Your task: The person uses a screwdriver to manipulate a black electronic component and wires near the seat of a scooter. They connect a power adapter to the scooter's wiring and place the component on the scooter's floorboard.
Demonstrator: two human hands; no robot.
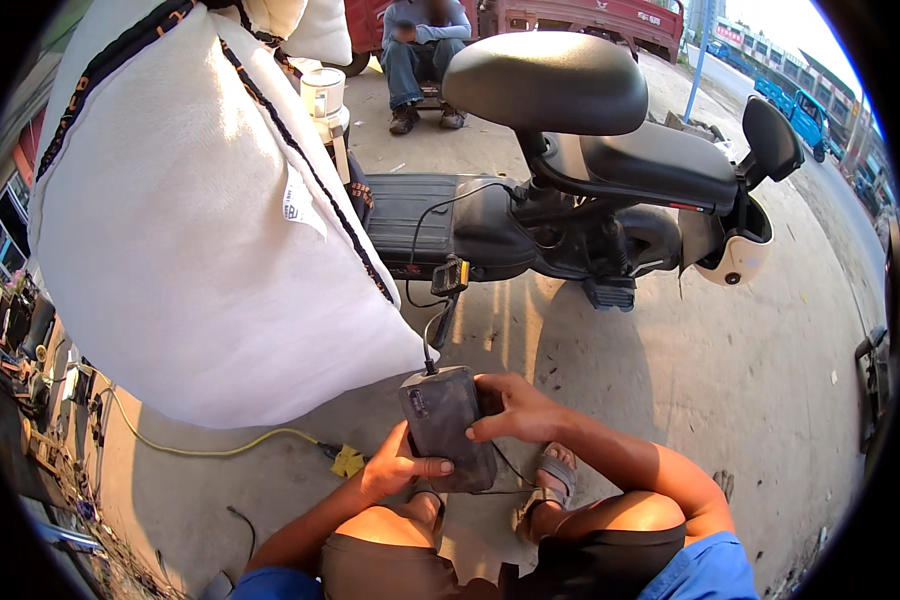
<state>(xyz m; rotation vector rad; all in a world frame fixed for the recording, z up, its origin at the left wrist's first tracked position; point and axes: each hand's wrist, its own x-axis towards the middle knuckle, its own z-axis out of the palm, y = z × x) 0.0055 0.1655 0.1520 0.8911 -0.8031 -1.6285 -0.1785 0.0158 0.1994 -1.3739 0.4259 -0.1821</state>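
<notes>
Between my two hands is a dark, dusty box-shaped charger [452,425], tilted up in front of my knees. My left hand [400,468] grips its lower left side, thumb across the front. On its upper right side my right hand [515,408] is closed, thumb resting on the face. A black cable [434,330] leaves the charger's top and runs toward the electric scooter [490,225]. A small black and yellow device [450,276] sits by the scooter's footboard, near that cable. The fingers behind the charger are hidden.
A large white padded cover [200,250] hangs over the scooter's front at left. A yellow cord [210,450] with a yellow socket block [347,461] lies on the ground. Another person [425,50] sits beyond the scooter, before a red vehicle [590,22]. Clutter lines the left edge.
</notes>
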